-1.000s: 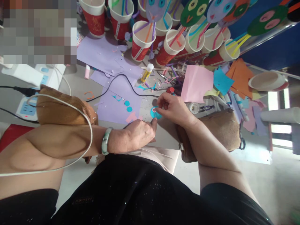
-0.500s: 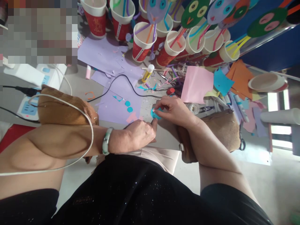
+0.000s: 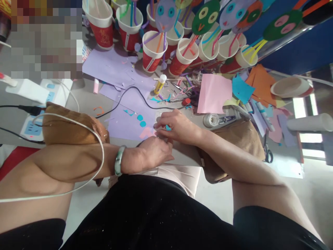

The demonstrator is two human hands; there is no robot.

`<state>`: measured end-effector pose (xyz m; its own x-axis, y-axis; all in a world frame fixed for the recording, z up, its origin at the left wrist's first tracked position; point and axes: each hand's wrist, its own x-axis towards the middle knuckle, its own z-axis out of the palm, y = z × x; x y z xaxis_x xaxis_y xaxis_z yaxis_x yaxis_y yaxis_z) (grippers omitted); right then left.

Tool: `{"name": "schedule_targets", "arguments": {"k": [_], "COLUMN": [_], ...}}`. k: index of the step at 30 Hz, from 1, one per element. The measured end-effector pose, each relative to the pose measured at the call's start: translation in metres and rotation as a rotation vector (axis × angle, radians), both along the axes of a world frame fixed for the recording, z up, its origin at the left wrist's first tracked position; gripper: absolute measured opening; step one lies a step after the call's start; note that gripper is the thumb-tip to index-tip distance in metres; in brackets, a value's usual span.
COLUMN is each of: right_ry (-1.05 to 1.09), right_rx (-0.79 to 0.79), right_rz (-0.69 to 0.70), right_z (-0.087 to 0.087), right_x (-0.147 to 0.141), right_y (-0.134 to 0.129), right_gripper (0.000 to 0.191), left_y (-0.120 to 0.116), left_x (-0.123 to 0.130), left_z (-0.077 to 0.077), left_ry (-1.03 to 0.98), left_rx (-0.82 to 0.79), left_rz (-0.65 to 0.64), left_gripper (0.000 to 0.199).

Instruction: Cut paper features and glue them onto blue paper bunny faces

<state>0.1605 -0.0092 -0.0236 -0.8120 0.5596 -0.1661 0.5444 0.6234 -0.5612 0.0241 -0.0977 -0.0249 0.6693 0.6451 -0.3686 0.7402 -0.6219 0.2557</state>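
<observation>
My left hand (image 3: pixel 153 154), with a green bangle (image 3: pixel 119 160) at its wrist, rests low over the table edge. Its fingers are bent and partly covered, by the blue paper piece (image 3: pixel 168 127). Over that piece lies my right hand (image 3: pixel 179 126), fingers drawn together and their tips above my left knuckles. Only a bit of the blue piece shows between the right fingers. What the right fingertips hold, if anything, is hidden. Just left of them lie pink paper scraps (image 3: pixel 146 132) and two small blue paper circles (image 3: pixel 141 120) on purple paper (image 3: pixel 122 126).
Red paper cups (image 3: pixel 153 52) with straws and paper faces line the back. A glue stick (image 3: pixel 160 84), its red cap (image 3: pixel 185 101), pink paper (image 3: pixel 214 93) and a tape roll (image 3: pixel 211 120) lie ahead. A black cable (image 3: pixel 130 88) crosses the table; scissors (image 3: pixel 269 156) are at right.
My right hand has moved left across the blue paper piece, toward the pink scraps and my left knuckles. My left hand stays nearly in place. The view has shifted slightly.
</observation>
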Motion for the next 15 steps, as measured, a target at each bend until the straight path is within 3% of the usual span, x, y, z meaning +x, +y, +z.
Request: {"name": "schedule_targets", "arguments": {"k": [4, 11, 15], "right_ry": [-0.135, -0.283, -0.239], "right_rx": [0.043, 0.031, -0.022], "right_rz": [0.018, -0.017, -0.042], "right_z": [0.006, 0.012, 0.008], "right_x": [-0.014, -0.026, -0.024], "right_y": [-0.005, -0.012, -0.012], "right_gripper": [0.011, 0.01, 0.01], "left_y": [0.001, 0.003, 0.002], "left_x": [0.0, 0.0, 0.0], "left_z": [-0.003, -0.002, -0.001], "left_ry": [-0.047, -0.07, -0.06], "left_rx": [0.01, -0.009, -0.036], "left_rz": [-0.027, -0.051, -0.061], "left_gripper": [0.044, 0.043, 0.043]}}
